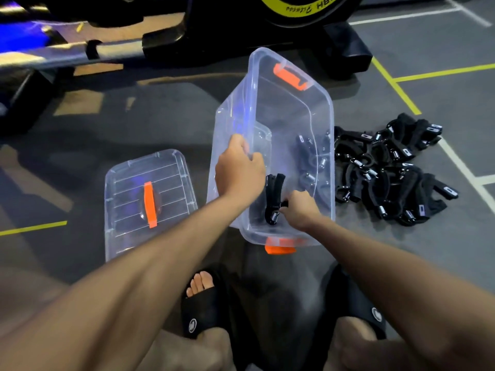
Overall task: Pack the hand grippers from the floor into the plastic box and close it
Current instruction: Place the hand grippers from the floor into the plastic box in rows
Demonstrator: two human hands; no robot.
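A clear plastic box (pixel 292 108) with orange latches stands open on the floor in front of me. My left hand (pixel 238 170) grips its left rim. Inside the box, my right hand (pixel 300 210) holds a black hand gripper (pixel 273 196) low against the near wall. A pile of several black hand grippers (pixel 388 170) lies on the floor just right of the box; some show through its right wall. The clear lid (pixel 128 199) with an orange handle lies flat on the floor to the left.
Black gym machines (pixel 214 30) stand behind the box. Yellow and white lines cross the grey floor. My feet in black slide sandals (pixel 203 303) are planted close to the box's near end.
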